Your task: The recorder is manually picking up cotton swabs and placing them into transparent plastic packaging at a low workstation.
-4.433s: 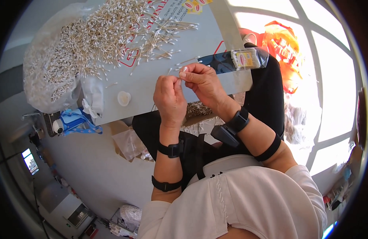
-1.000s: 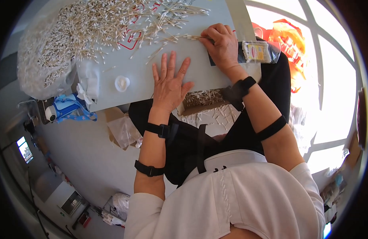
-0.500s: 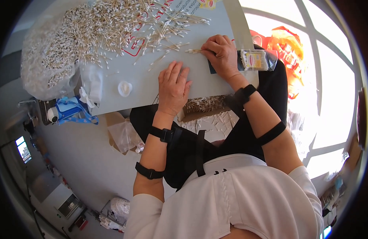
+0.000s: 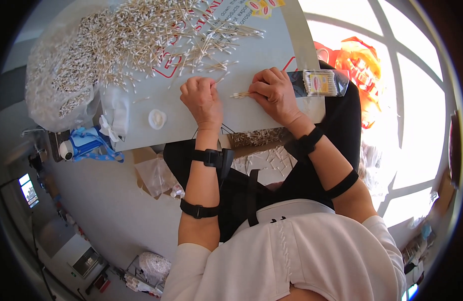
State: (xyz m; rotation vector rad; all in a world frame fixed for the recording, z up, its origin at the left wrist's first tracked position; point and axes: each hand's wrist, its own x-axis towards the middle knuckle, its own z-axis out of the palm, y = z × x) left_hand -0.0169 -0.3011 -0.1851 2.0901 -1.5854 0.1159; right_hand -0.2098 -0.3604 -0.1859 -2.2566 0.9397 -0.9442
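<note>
Several cotton swabs (image 4: 240,94) are pinched in the right hand (image 4: 275,94) on the desk (image 4: 251,116); the left hand (image 4: 201,98) is curled beside them. Swabs could be dropped if gripped loosely

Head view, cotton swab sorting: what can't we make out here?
- Left hand: curled into a fist on the table, so its palm and anything inside are hidden.
- Right hand: fingers cover most of the small bunch of cotton swabs; the count is unreadable.
- Packet of swabs: glare from the bright window washes out its edges.
- Swab pile: cut off by the top edge, individual swabs too small.
</note>
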